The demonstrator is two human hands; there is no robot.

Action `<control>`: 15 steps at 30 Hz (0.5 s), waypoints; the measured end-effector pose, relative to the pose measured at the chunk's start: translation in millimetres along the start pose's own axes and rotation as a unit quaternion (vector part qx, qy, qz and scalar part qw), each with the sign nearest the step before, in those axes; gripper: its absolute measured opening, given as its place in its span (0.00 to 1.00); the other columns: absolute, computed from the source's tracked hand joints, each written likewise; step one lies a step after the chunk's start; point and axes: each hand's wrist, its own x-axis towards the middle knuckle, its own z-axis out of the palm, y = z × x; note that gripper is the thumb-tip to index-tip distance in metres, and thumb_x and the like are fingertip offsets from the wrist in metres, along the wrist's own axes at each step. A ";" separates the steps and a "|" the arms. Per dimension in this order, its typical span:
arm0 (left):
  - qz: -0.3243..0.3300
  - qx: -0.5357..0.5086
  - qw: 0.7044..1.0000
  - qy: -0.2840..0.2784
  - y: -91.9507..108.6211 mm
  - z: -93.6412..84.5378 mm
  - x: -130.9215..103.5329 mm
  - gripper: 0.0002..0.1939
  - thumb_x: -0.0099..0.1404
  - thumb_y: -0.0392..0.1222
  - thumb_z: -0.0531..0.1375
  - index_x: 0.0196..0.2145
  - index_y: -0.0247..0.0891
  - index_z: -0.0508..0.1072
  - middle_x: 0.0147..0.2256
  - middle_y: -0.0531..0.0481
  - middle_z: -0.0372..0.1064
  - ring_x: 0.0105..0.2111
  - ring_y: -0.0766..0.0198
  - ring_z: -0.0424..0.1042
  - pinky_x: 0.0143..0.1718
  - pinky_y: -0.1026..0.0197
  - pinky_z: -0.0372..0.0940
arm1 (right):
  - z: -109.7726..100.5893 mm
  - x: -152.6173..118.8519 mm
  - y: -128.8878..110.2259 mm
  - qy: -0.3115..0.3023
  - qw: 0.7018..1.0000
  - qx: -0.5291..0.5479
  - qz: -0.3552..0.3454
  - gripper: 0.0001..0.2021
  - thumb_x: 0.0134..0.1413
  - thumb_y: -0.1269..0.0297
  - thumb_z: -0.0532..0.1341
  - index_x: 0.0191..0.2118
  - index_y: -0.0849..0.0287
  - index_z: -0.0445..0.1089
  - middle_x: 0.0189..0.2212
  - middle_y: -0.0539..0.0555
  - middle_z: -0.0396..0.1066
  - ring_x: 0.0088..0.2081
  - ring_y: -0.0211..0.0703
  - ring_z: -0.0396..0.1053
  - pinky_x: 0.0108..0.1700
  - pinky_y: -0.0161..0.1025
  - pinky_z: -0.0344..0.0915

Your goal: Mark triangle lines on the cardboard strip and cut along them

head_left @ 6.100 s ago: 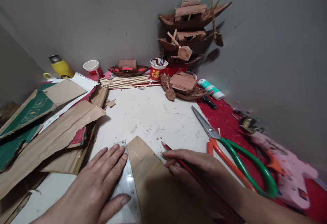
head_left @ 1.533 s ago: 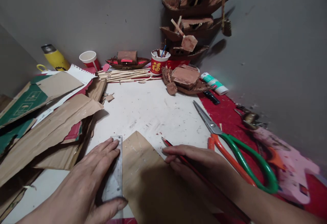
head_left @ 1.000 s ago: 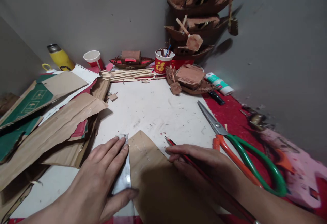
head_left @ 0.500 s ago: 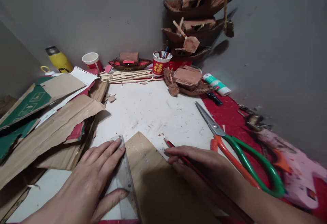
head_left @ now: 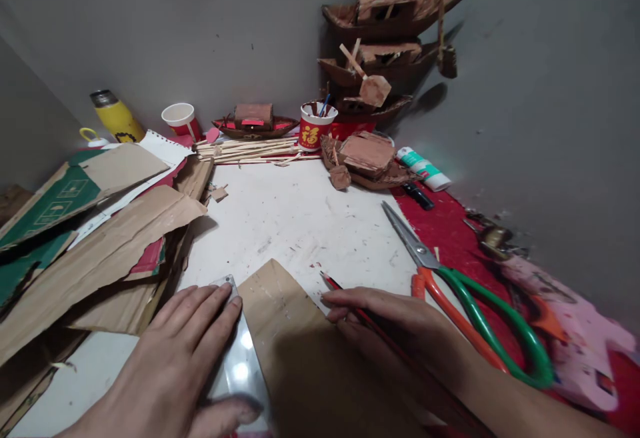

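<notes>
My left hand (head_left: 183, 351) lies with its fingers stretched out over a clear ruler (head_left: 245, 358). Its fingertips touch the ruler's far end, and the thumb rests across the lower part. Beside the ruler is a piece of brown cardboard (head_left: 277, 305), its pointed corner facing away and its near part in shadow. Closed around a dark pencil with red stripes (head_left: 363, 315) is my right hand (head_left: 400, 331), at the cardboard's right edge. The pencil's tip points up and left, just past that edge.
Open scissors (head_left: 425, 258) with orange and green handles lie at right. Cardboard scraps (head_left: 100, 258) are piled at left. Thin wooden sticks (head_left: 250, 150), a paper cup with a brush (head_left: 317, 125) and a cardboard model boat (head_left: 367, 155) stand along the back.
My left hand and the ruler have shifted slightly left and nearer, leaving the ruler's top farther from the cardboard's corner. Glare now shows on the ruler. My right hand is almost unchanged.
</notes>
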 end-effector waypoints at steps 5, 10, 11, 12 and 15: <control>0.023 0.045 0.999 -0.011 9.9 -11.2 1.4 0.53 0.62 0.72 0.55 0.71 0.35 0.44 0.61 0.35 0.64 0.56 0.42 0.70 0.53 0.48 0.65 | 1.2 -6.4 7.6 -0.019 0.999 0.008 0.034 0.12 0.62 0.70 0.58 0.48 0.53 0.75 0.34 0.54 0.80 0.33 0.45 0.79 0.31 0.35 0.72; 0.029 0.044 0.998 -0.018 11.1 -13.2 2.3 0.51 0.64 0.71 0.54 0.71 0.33 0.44 0.62 0.35 0.63 0.56 0.43 0.70 0.54 0.48 0.65 | 0.5 -8.0 8.4 -0.028 0.999 -0.008 0.041 0.12 0.63 0.69 0.58 0.48 0.55 0.75 0.34 0.54 0.79 0.34 0.44 0.78 0.34 0.35 0.73; 0.028 0.038 0.999 -0.023 10.5 -12.4 2.2 0.49 0.65 0.69 0.54 0.71 0.34 0.46 0.63 0.35 0.60 0.59 0.43 0.67 0.57 0.47 0.63 | 0.3 -7.7 8.1 -0.029 0.999 -0.015 0.039 0.12 0.63 0.69 0.58 0.48 0.55 0.74 0.34 0.54 0.79 0.34 0.44 0.78 0.34 0.35 0.73; 0.022 0.031 0.999 -0.029 10.1 -11.2 1.9 0.47 0.66 0.67 0.55 0.70 0.34 0.48 0.65 0.35 0.57 0.61 0.43 0.63 0.59 0.45 0.61 | 0.0 -7.3 7.7 -0.032 0.999 -0.022 0.038 0.11 0.63 0.69 0.58 0.48 0.55 0.74 0.35 0.54 0.79 0.35 0.44 0.79 0.35 0.35 0.73; -0.001 0.003 0.999 -0.032 9.2 -6.3 -0.1 0.44 0.66 0.65 0.56 0.69 0.34 0.53 0.67 0.36 0.51 0.66 0.42 0.53 0.63 0.42 0.55 | -0.4 -5.5 6.1 -0.044 0.998 -0.036 0.040 0.11 0.63 0.66 0.59 0.48 0.56 0.75 0.35 0.55 0.80 0.33 0.43 0.78 0.34 0.34 0.73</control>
